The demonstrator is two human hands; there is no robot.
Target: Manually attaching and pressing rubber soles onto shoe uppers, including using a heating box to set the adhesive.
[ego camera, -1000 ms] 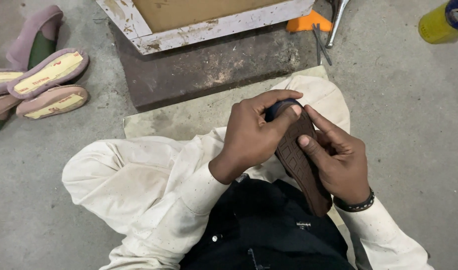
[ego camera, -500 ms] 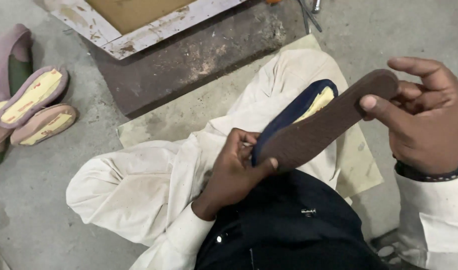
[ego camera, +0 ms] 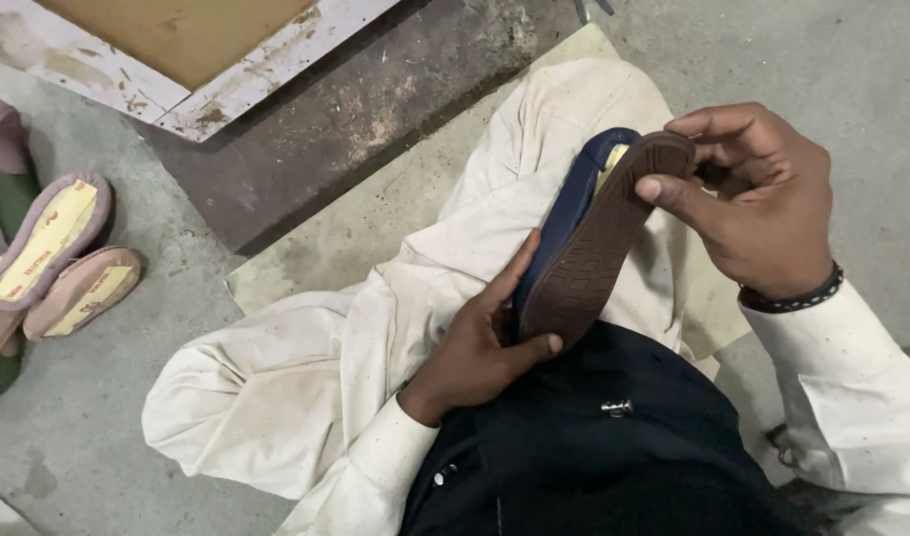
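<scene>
Head view shows the left hand [ego camera: 480,347] with its grip clamped on the near end of a brown-soled shoe [ego camera: 599,248], held over the lap. Right hand [ego camera: 758,203] pinches the far end, thumb on the sole. Beyond, pink shoe uppers [ego camera: 53,258] lie on the concrete floor [ego camera: 98,417] beside a wooden board [ego camera: 177,45].

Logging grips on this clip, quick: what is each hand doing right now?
Left hand: closed on the near end of the brown-soled shoe.
Right hand: closed on the far end of the same shoe, thumb on the sole.
</scene>
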